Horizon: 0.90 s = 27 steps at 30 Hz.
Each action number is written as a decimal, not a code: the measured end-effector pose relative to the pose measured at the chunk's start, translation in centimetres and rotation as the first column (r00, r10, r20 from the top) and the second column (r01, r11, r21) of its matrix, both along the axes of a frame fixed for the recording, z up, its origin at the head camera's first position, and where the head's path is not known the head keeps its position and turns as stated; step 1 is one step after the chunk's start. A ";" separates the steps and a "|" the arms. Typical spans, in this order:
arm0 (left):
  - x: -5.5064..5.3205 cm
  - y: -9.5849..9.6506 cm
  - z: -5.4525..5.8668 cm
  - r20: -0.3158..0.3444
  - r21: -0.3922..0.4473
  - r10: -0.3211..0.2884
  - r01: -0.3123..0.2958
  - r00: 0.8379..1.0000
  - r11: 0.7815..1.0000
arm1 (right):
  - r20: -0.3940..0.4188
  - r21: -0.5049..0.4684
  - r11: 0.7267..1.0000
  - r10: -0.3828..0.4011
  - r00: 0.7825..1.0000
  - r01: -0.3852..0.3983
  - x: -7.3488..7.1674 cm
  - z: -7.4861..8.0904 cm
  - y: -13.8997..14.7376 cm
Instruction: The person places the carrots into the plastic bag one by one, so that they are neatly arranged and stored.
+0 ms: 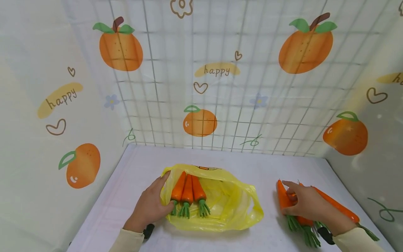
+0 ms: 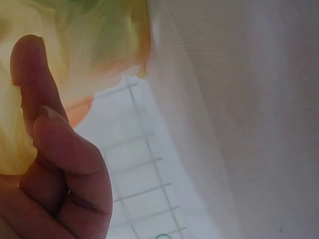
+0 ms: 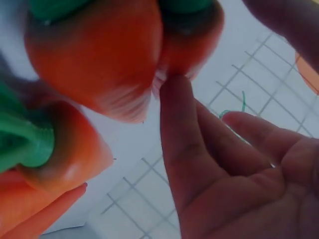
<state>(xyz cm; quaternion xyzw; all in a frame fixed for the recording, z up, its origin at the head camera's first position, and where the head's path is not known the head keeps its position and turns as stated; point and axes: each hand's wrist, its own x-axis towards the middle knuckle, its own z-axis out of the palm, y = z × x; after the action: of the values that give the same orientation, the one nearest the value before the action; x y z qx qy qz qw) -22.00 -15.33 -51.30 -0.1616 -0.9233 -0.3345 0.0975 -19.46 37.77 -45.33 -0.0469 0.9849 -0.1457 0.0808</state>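
A yellow plastic bag (image 1: 230, 210) lies on its side with its mouth toward me in the head view. Three orange carrots (image 1: 187, 190) with green tops rest inside its left part. My left hand (image 1: 154, 199) grips the bag's left edge, thumb at the mouth near a carrot's green top; the left wrist view shows bent fingers (image 2: 75, 154) beside the plastic. To the right, my right hand (image 1: 308, 201) is over more carrots. In the right wrist view one fingertip touches a carrot (image 3: 192, 45), while the thumb stands apart from it. The hand partly covers these carrots.
A long carrot (image 1: 341, 208) lies at the far right, near the right edge of the white table (image 1: 138, 161). Behind stands a wire grid covered by a curtain (image 1: 252, 133) printed with oranges. The curtain also encloses both sides.
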 end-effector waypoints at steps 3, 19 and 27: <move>0.0 0.0 0.1 0.001 0.008 -0.006 0.006 1.000 1.000 | 0.043 -0.005 1.000 -0.028 0.999 0.029 -0.2 -0.1 0.1; 0.0 -0.1 0.0 -0.001 0.010 -0.004 0.004 1.000 1.000 | 0.171 -0.087 0.993 -0.064 0.983 0.080 -1.3 -1.1 -0.9; 0.0 -0.2 -0.2 -0.017 -0.007 -0.011 0.010 1.000 1.000 | 0.231 -0.141 0.985 -0.065 0.971 0.100 -1.5 -1.5 -0.9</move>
<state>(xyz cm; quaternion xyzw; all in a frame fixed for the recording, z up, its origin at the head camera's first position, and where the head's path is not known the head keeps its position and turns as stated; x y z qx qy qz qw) -22.03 -15.49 -51.46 -0.1697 -0.9227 -0.3304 0.1031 -20.92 36.89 -46.88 0.0051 0.9565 -0.2278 0.1820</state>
